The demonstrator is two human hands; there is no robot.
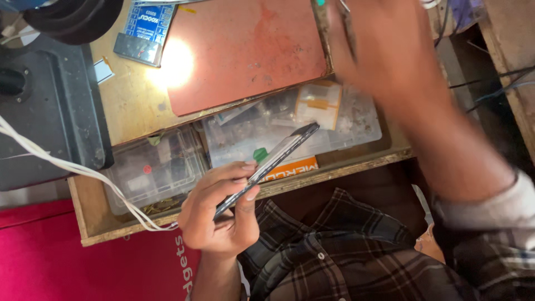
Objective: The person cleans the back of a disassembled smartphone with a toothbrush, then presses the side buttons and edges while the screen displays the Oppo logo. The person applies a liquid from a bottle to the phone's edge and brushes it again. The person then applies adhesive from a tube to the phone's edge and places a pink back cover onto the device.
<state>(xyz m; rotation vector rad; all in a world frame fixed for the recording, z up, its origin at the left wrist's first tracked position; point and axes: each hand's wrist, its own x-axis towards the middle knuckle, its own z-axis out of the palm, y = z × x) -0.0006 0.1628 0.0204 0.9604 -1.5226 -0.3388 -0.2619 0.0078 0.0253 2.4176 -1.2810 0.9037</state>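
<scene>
left hand (220,214) grips a thin dark phone (267,167) edge-on, thumb and fingers pinching its lower end, tilted over the open wooden drawer (345,167) | right hand (384,50) blurred over the reddish mat (245,50), finger state cannot be told | clear plastic boxes (156,167) lie in the drawer beneath the phone

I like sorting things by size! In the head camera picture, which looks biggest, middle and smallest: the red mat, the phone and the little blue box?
1. Red mat, by far the biggest.
2. Phone, seen edge-on in the left hand.
3. Blue box, partly cut off by the picture edge.
The phone is nearer the camera, so two and three are unsure.
</scene>
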